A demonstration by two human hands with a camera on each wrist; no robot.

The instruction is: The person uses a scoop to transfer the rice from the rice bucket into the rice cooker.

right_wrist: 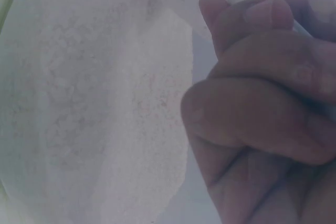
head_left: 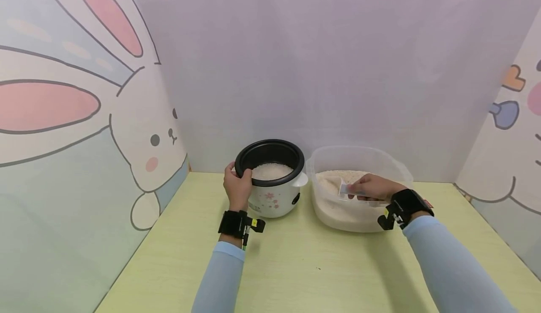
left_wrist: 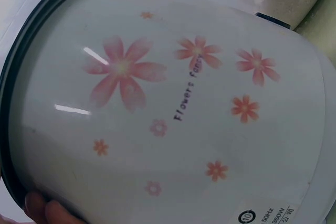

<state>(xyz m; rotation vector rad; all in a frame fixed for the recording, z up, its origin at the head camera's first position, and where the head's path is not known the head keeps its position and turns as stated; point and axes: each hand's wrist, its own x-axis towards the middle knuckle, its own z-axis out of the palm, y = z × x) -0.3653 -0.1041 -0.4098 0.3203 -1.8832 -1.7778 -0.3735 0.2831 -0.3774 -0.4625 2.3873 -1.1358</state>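
My left hand grips the black rim of a white rice cooker at its left side, thumb over the edge. Pink flowers decorate the cooker's wall, which fills the left wrist view. White rice lies in the dark inner pot. To the right, a translucent plastic tub holds more rice. My right hand is over the tub's front part, its fingers curled round a small clear-and-white scoop. Most of the scoop is hidden, and its contents cannot be made out.
Both containers stand side by side at the back of a pale yellow-green table, close to a plain cloth wall. Rabbit-patterned panels flank the table. A tiny dark speck lies on the tabletop.
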